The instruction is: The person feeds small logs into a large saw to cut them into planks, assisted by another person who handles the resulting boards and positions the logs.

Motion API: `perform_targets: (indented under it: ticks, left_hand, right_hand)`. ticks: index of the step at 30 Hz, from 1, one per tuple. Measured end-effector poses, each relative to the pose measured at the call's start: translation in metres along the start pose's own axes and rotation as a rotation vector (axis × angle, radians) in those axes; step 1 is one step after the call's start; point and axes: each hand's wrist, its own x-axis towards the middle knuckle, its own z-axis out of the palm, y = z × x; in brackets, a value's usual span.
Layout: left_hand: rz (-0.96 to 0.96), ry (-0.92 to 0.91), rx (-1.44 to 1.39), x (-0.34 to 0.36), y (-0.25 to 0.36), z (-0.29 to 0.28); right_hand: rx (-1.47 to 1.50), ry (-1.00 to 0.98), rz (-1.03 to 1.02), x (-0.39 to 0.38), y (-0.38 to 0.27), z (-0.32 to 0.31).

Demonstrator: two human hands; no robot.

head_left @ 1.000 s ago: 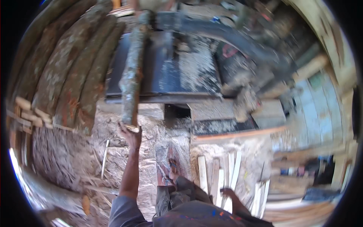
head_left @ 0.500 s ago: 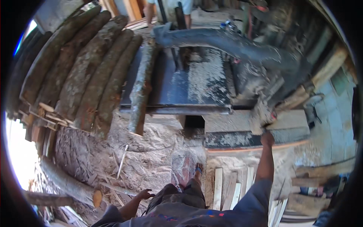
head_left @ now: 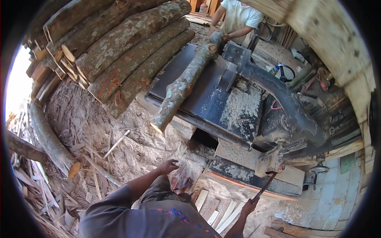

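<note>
My right hand (head_left: 249, 207) is closed around the lower end of a dark metal lever (head_left: 263, 189). The lever's upper end meets a dusty machine housing (head_left: 270, 162). My left hand (head_left: 168, 166) hangs over the sawdust-covered ground, fingers apart and holding nothing. Beyond it a bark-covered log (head_left: 180, 89) lies across the black metal saw table (head_left: 206, 103), its cut near end jutting over the edge. A co-worker in a white shirt (head_left: 240, 18) has both hands at the log's far end. A curved dark machine arm (head_left: 278, 89) arches over the table's right side.
Several thick logs (head_left: 131, 43) are stacked at the left. A curved log (head_left: 51, 135) and wood scraps lie on the ground. Sawn strips (head_left: 228, 214) rest near my feet. A sawdust-strewn ledge (head_left: 238, 154) fronts the machine; a handwheel (head_left: 318, 169) stands right.
The view has turned and the machine appears slanted. My right hand is now farther from the housing, with the lever showing. My left hand has moved forward. The co-worker's hands now show at the log.
</note>
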Motion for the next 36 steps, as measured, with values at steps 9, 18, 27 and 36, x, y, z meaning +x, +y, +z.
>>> perform_targets:
  ticks: [9,18,27,36]
  left_hand:
    - [-0.383,0.153,-0.010,-0.038,-0.209,-0.061]
    - [-0.564,0.557,-0.627,-0.125,-0.297,-0.142]
    - [-0.718,0.592,-0.789,-0.177,-0.299,-0.073]
    - [-0.603,0.591,-0.733,-0.209,-0.215,-0.025]
  right_hand:
    - [0.694,-0.456,0.220,-0.097,-0.234,0.017]
    - [1.231,-0.956,0.411,0.046,-0.548,0.127]
    - [1.024,-0.926,0.305,-0.018,-0.550,0.144]
    - [0.800,-0.643,-0.081,0.017,-0.538,0.239]
